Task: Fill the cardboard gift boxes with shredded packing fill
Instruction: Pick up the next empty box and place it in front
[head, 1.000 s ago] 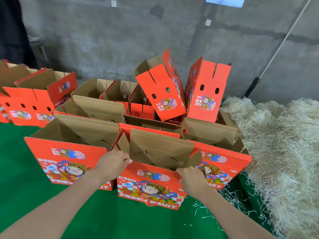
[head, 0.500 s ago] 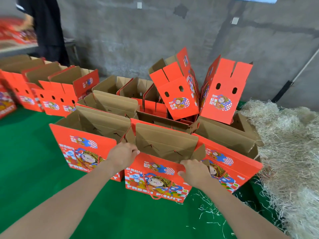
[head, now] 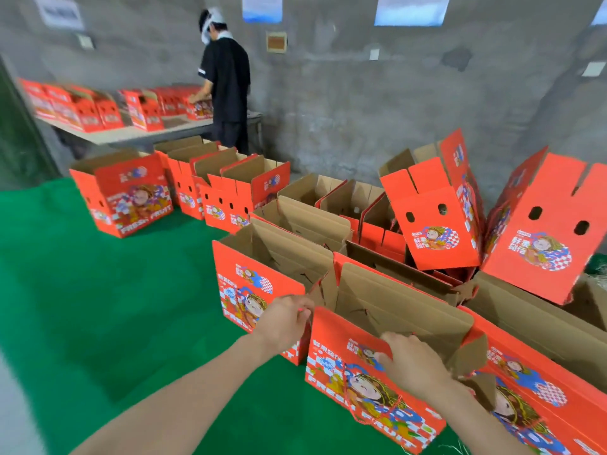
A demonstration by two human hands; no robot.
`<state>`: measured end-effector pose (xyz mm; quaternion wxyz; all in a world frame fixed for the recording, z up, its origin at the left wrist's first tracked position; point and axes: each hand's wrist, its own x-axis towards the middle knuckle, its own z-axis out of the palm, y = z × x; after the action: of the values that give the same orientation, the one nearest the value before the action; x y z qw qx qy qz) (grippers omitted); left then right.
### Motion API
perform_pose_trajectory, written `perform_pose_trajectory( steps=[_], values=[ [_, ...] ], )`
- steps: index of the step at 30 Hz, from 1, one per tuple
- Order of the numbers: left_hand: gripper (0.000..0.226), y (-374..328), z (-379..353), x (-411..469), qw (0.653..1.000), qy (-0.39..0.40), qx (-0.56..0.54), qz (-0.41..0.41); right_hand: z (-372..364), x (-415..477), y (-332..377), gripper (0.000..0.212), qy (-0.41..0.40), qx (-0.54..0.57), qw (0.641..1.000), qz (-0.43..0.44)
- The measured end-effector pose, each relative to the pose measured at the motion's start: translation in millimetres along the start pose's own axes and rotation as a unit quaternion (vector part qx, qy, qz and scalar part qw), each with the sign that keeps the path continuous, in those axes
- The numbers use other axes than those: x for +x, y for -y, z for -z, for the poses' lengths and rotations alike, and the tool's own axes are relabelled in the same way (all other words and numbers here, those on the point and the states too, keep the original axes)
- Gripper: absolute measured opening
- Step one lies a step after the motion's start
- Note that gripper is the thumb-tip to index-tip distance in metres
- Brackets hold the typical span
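Right hand (head: 414, 362), slid inward, and left hand (head: 285, 320) grip the "FRESH FRUIT" box (head: 371, 385) rim.

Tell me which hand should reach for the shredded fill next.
Right, probably. The shredded fill shows only at the far right edge. The right hand grips the front box at its near rim, on that side, while the left hand pinches the box's left corner and could steady it.

One head-worn wide-angle camera looks forward and down, close above the nearest gift box (head: 345, 382), toward a grey wall (head: 361, 110).
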<state>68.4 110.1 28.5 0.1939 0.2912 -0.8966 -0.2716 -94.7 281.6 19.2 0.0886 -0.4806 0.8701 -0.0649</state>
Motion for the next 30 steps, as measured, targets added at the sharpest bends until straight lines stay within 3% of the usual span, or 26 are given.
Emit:
perform_pose_trajectory(
  steps=[4,9,13,17,19,22,24,25,28,30],
  values=[
    [0.029,10.7,16.3,-5.9,0.999,-0.011,-0.032,0.012,1.6,17.3,39.3,0.036,-0.059,0.024,0.998,0.014],
    [0.022,30.8,41.6,-2.2,0.997,-0.039,-0.068,-0.005,8.3,45.4,88.4,0.024,-0.155,0.038,0.987,0.025],
    [0.021,61.4,75.6,10.2,0.993,-0.057,-0.098,-0.023,8.2,82.7,155.6,0.007,-0.223,0.108,0.96,0.127],
    [0.017,130.4,133.8,34.4,0.986,-0.08,-0.143,-0.039,4.3,143.6,260.1,0.008,-0.298,0.172,0.914,0.213],
    [0.019,188.0,170.8,50.8,0.983,-0.101,-0.154,-0.011,-4.8,189.5,318.5,0.011,-0.25,0.214,0.919,0.217],
    [0.02,295.0,213.5,73.1,0.981,-0.121,-0.137,0.069,-31.0,259.0,408.9,0.013,-0.07,0.232,0.943,0.227],
    [0.014,366.4,238.3,90.6,0.973,-0.135,-0.131,0.13,-50.8,299.8,466.2,0.031,0.016,0.207,0.951,0.229],
    [0.011,402.9,249.7,102.9,0.968,-0.15,-0.122,0.162,-60.2,317.4,493.4,0.039,0.047,0.191,0.954,0.226],
    [0.034,499.7,294.2,160.1,0.932,-0.243,-0.064,0.261,-81.8,363.0,556.8,0.054,0.117,0.158,0.956,0.219],
    [0.042,548.2,331.5,208.4,0.912,-0.301,-0.01,0.276,-87.1,390.5,586.5,0.058,0.14,0.149,0.951,0.232]
  ],
)
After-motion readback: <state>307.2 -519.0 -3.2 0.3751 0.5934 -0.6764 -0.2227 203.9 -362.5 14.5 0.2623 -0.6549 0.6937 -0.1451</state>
